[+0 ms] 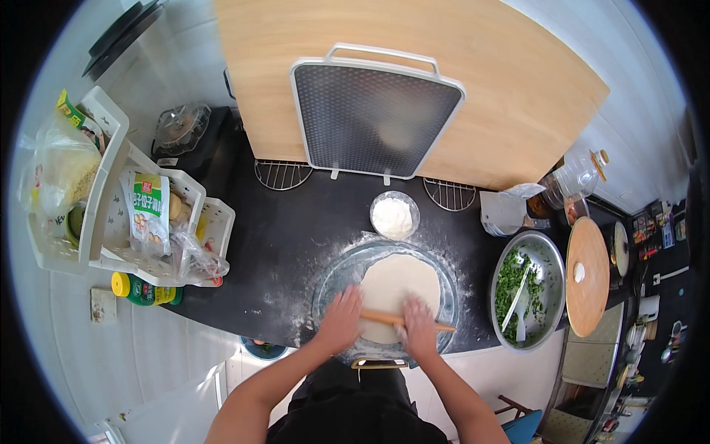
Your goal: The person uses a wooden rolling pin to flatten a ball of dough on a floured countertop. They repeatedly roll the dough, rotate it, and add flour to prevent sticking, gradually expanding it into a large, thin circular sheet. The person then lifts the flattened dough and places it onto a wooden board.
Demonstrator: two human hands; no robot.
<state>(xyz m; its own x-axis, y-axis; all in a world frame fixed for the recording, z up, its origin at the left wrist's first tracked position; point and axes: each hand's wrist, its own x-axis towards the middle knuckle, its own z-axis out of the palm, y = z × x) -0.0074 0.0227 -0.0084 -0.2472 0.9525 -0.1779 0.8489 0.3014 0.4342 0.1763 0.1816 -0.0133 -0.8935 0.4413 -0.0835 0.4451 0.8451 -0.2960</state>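
Note:
A thin wooden rolling pin (379, 316) lies across the near half of a round, flat sheet of dough (399, 281). My left hand (341, 320) is over the pin's left end, its fingers pointing forward. Toward the other end, my right hand (416, 323) presses on the pin, fingers slightly smeared by motion, and the pin's tip sticks out past it. Under the dough is a round, clear board (326, 285) dusted with flour, on the dark counter. A small clear bowl of white flour (392, 216) stands just behind the board.
To the right are a steel bowl (549, 325) of chopped greens with white utensils and a round wooden lid (588, 285). White baskets (111, 185) of packets and a green bottle with a yellow cap (140, 288) stand left. Behind, a framed board (377, 111) leans against a wooden panel (510, 89).

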